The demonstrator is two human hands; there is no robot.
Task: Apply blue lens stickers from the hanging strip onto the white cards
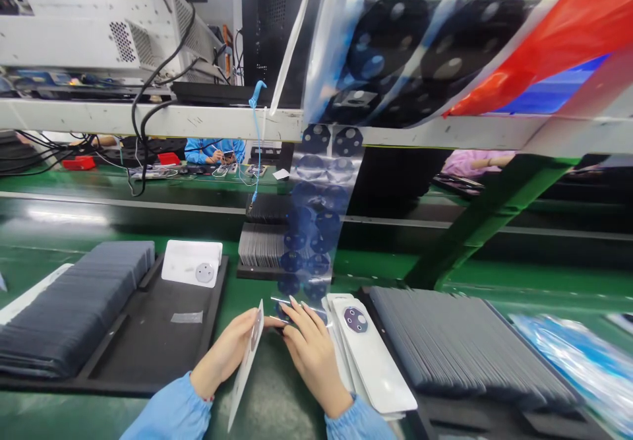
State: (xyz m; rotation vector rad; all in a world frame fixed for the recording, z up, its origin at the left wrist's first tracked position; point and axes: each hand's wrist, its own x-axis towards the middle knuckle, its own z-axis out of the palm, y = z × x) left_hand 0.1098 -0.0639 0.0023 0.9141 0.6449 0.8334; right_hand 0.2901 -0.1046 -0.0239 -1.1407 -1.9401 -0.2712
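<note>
My left hand [230, 347] grips a white phone back cover [246, 367], held nearly edge-on and tilted. Its index finger reaches right, to the lower end of a clear film strip [316, 212] carrying paired rows of dark round camera-lens stickers. That strip hangs from the white shelf rail. Over its bottom end lies my right hand [311, 351], its fingers closed on the film; the fingertips partly hide what they touch. Just right of this hand, white phone back covers [378, 361] lie stacked, the top one showing a dark round camera area. Another white cover [192, 262] rests on the left tray.
A black tray [148, 341] at left carries a long row of grey sheets [74, 308]. More grey sheets [469, 341] stand in the right tray. A white rail [208, 120] crosses above, with hanging cables and a green slanted post [494, 222]. Other people sit beyond it.
</note>
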